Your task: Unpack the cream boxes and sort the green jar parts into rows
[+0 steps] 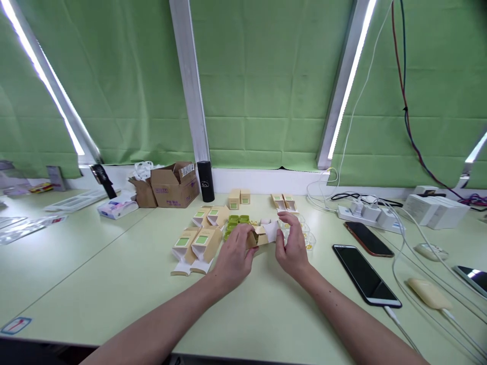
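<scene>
Both my hands hold one small tan carton (262,235) with its white flaps open, just above the pale green table (114,274). My left hand (234,253) grips its left end. My right hand (292,243) pinches the white flap at its right end. Just behind the carton lie several green lidded pots (238,220) and some clear round pots with yellow contents (307,237). To the left, tan cartons with green labels (198,244) lie open-ended in two pairs.
Two closed small cartons (239,197) and two open ones (283,202) stand farther back. A brown shipping box (173,185) and a black cylinder (205,181) sit by the window sill. Two phones (365,274), a power strip (371,213) and cables fill the right.
</scene>
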A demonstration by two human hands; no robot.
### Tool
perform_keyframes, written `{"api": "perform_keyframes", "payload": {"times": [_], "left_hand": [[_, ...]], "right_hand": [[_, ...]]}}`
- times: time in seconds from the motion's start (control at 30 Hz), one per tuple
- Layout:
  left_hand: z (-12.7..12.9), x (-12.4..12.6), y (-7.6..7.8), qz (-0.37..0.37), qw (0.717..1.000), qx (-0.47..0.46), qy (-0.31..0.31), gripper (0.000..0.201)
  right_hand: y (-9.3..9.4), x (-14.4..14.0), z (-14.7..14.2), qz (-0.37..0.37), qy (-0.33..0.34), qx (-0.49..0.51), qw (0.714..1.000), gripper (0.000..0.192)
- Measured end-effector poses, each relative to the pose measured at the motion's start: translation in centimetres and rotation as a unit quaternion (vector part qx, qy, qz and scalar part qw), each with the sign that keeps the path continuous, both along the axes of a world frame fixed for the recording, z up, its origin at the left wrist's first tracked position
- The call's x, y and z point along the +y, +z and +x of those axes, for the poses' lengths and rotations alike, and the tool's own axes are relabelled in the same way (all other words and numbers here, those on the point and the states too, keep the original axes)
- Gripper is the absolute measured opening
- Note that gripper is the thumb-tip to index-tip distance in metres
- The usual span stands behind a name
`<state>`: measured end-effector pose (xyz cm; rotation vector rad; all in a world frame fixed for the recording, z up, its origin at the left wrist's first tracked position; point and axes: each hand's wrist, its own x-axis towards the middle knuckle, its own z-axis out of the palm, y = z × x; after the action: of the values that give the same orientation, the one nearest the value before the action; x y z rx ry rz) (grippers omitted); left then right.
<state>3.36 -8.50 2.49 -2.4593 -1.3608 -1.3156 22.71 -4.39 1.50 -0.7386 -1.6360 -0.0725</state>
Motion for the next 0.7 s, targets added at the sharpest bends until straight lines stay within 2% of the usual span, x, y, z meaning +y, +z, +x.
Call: {"api": "perform_keyframes", "payload": {"times": [0.17,0.37,0.53,0.7], "left_hand": [[0.2,-0.1,0.4,-0.021,0.999,-0.015,-0.018,0.033],[0.1,0.0,0.1,-0.030,0.999,-0.019,-0.025,0.054],[0.0,0.1,-0.3,-0.045,0.999,-0.013,-0.003,0.065],[-0.1,0.2,-0.5,-0.051,0.999,-0.013,0.006,0.068]], "right_hand": [[0.7,0.5,0.8,0.095,0.000,-0.020,0.995,0.044],[0.7,0.9,1.4,0.149,0.043,-0.144,0.977,0.064],[0.2,0.7,1.0,0.135,0.021,-0.148,0.980,0.060],[0.0,0.0,0.1,0.081,0.029,-0.154,0.984,0.049]]}}
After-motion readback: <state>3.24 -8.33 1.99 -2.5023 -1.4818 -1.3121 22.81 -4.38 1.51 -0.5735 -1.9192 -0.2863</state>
